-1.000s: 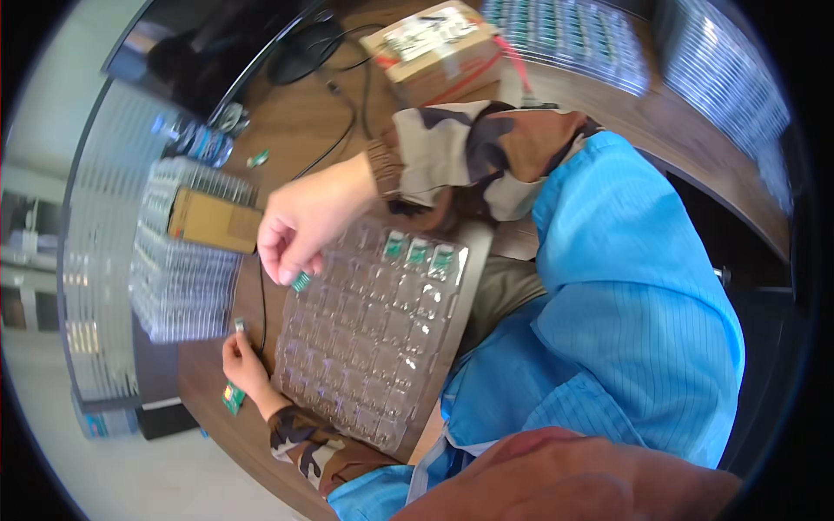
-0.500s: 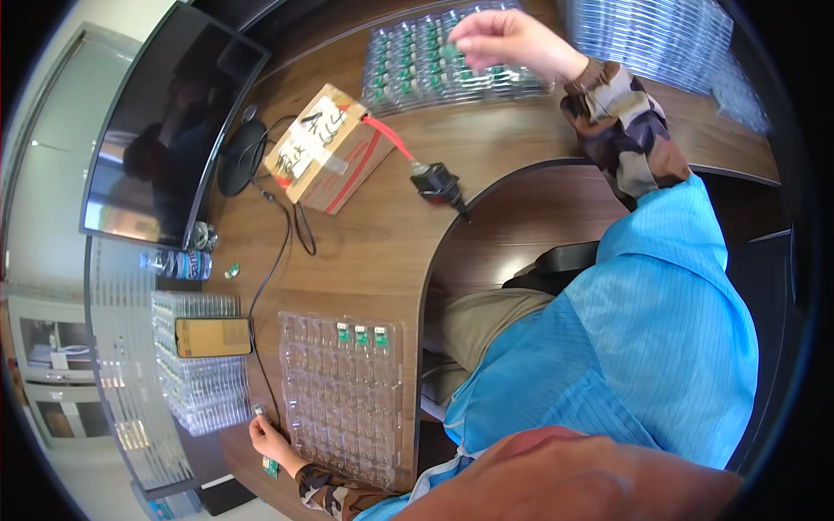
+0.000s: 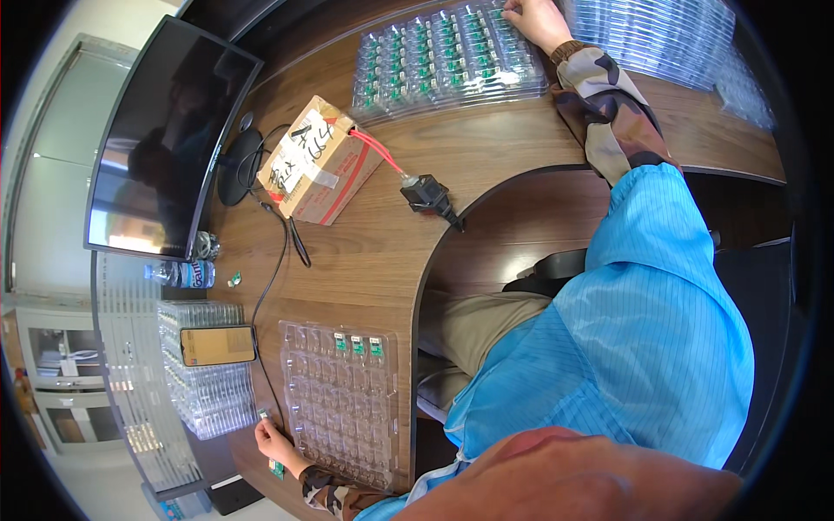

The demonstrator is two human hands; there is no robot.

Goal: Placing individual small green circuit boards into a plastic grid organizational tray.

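Note:
At the lower left, my left hand (image 3: 276, 443) pinches a small pale piece (image 3: 265, 416); it is too small to name, and a black cable (image 3: 264, 300) runs close by it. A small green circuit board (image 3: 276, 468) lies beside that wrist. To its right is a clear plastic tray (image 3: 340, 408) of mostly bare pockets, with 3 green boards (image 3: 357, 345) along its far edge. My right hand (image 3: 540, 23) reaches to the far right corner of a second clear tray (image 3: 452, 93) filled with green boards. Its fingers are closed at a pocket there, on a small green circuit board they partly hide.
A cardboard box (image 3: 321, 165) with a red cord and black plug (image 3: 427, 196) stands mid-desk. Stacked trays (image 3: 208, 391) bear a phone-like slab (image 3: 217, 346) at left; more stacked trays (image 3: 651, 39) stand far right. A monitor (image 3: 169, 139) and a bottle (image 3: 184, 274) line the left side.
My right hand has moved right and away from me, from above the far tray down to its far right corner, carrying a green circuit board. My left hand keeps its pinch in about the same place.

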